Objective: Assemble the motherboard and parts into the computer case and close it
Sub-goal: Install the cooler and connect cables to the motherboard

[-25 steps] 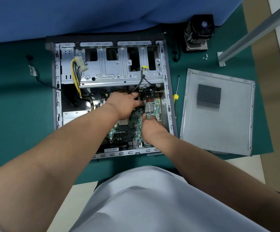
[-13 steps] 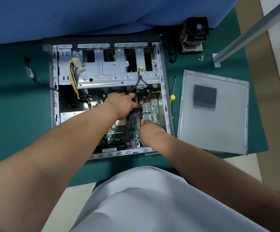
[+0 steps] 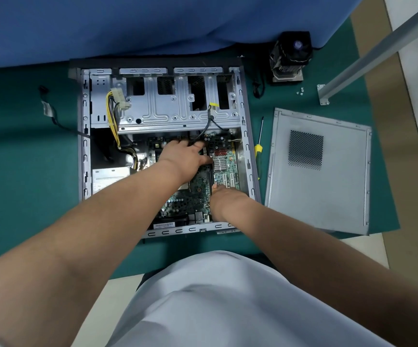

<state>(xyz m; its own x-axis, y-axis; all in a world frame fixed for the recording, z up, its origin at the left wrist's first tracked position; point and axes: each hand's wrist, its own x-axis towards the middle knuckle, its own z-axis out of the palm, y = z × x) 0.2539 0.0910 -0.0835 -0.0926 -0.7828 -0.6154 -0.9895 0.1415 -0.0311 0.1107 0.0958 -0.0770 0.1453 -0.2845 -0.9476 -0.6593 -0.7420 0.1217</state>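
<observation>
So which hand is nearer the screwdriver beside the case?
Right. The right hand rests on the motherboard's near right corner, nearer the screwdriver; the left hand lies farther left, mid-board.

Even, fairly bright overhead light — soft shadows only, darkest inside the computer case (image 3: pixel 250 171) just left of the left hand's (image 3: pixel 185 159) fingers. The side panel (image 3: pixel 328 191), right of the fingertips, shows mild sheen. Wide-angle bending curves the edges — the near forearms and shirt look soft, slightly blurred.

One case (image 3: pixel 249 156), one motherboard (image 3: pixel 197 194), one side panel (image 3: pixel 328 186), one screwdriver (image 3: pixel 258 149), two hands (image 3: pixel 185 159).
</observation>
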